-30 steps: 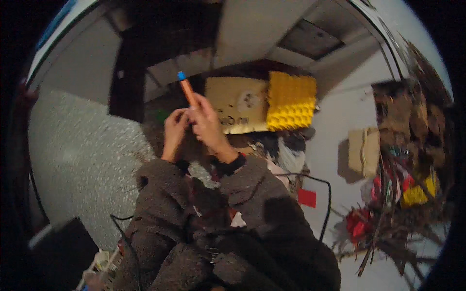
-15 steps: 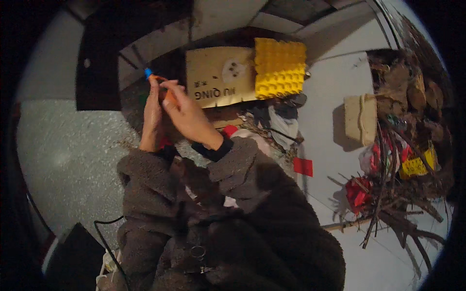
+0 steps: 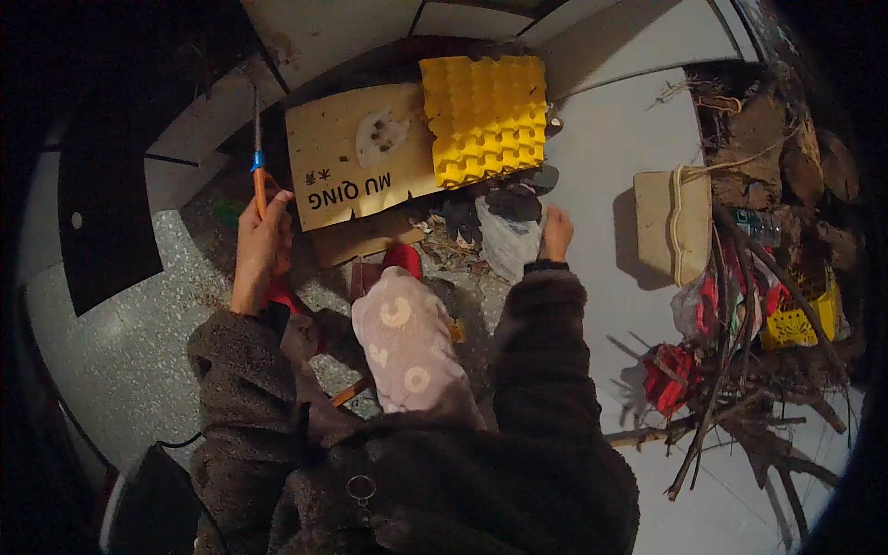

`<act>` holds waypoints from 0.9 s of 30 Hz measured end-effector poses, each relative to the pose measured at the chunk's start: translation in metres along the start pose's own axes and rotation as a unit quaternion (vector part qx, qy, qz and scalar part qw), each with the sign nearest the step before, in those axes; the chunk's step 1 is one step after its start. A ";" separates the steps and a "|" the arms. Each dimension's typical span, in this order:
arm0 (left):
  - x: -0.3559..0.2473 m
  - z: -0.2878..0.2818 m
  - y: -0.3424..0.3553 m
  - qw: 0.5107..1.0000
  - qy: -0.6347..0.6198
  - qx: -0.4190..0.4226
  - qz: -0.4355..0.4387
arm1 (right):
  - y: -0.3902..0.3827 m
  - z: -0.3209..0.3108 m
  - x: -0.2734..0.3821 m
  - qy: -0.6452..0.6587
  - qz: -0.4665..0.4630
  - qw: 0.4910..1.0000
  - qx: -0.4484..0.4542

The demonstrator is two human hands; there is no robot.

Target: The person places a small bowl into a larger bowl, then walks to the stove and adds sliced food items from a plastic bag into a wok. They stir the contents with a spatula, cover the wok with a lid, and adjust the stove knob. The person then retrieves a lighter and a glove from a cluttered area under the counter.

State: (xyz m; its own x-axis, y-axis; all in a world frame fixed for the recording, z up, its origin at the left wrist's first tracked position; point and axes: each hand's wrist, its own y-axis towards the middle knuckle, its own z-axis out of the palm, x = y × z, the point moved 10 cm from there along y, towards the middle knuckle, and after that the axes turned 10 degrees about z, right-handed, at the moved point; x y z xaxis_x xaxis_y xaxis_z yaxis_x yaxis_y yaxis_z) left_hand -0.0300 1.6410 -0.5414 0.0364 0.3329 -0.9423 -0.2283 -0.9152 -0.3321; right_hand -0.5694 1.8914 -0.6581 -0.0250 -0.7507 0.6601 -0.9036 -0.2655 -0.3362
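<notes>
Raised at the left, my left hand [image 3: 263, 242] is wrapped round the orange handle of a long, slim tool [image 3: 259, 176]. The tool has a blue collar and a thin metal shaft pointing away from me; its exact kind is unclear. My right hand [image 3: 557, 233], lower and to the right, is curled against the right edge of a whitish plastic bag [image 3: 511, 242] with dark stuff in its top. Whether its fingers grip the bag is hidden. Beyond my hands, a printed cardboard sheet [image 3: 324, 139] leans next to a yellow egg tray [image 3: 486, 116].
My knee in pale patterned trousers [image 3: 407, 342] and a red shoe [image 3: 404, 259] are between my arms. A beige lidded container [image 3: 673, 227] stands on the right, near branches [image 3: 740, 398], logs [image 3: 819, 176] and a yellow basket [image 3: 805, 314]. Litter lies on the speckled floor [image 3: 120, 342].
My hands, together around the orange tool before, have parted. The left keeps the tool, now more upright; the right has moved right to the plastic bag. My view has shifted too.
</notes>
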 end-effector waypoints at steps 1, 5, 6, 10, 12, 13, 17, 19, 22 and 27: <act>0.002 0.003 0.002 1.000 0.017 -0.003 0.007 | 0.016 0.018 -0.045 -0.263 -0.057 0.962 0.043; 0.011 0.021 0.009 0.999 0.037 0.012 0.024 | 0.024 0.044 -0.199 -0.321 0.089 0.942 0.036; 0.014 0.023 0.011 0.999 0.034 0.010 0.023 | 0.015 0.045 -0.209 -0.073 0.161 0.983 0.057; 0.021 0.029 0.013 0.999 0.037 0.011 0.003 | -0.046 0.064 -0.115 0.351 0.281 0.877 0.167; 0.020 0.037 0.014 0.999 0.035 0.021 0.007 | -0.080 0.054 -0.023 0.419 0.217 0.849 0.237; 0.022 0.040 0.014 0.999 0.028 0.027 -0.005 | -0.099 0.046 0.019 0.426 0.184 0.846 0.264; 0.015 0.051 0.010 0.999 -0.002 0.048 0.004 | -0.166 0.009 0.140 0.399 0.019 0.865 0.304; 0.005 0.052 0.009 0.998 0.023 0.055 0.032 | -0.187 -0.009 0.185 0.353 -0.107 0.886 0.282; -0.002 0.046 0.004 0.996 0.055 0.072 0.025 | -0.205 -0.022 0.213 0.316 -0.139 0.894 0.285; -0.020 0.022 -0.003 0.998 0.026 0.048 0.045 | -0.209 -0.057 0.245 0.417 -0.086 0.852 0.304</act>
State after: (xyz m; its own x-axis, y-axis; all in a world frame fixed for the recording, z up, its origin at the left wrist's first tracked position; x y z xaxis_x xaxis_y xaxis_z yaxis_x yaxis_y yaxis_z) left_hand -0.0514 1.6425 -0.5207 0.0606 0.2360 -0.9699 -0.3241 -0.9143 -0.2427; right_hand -0.4111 1.7972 -0.3879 -0.4384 -0.0451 0.8977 -0.5430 -0.7826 -0.3045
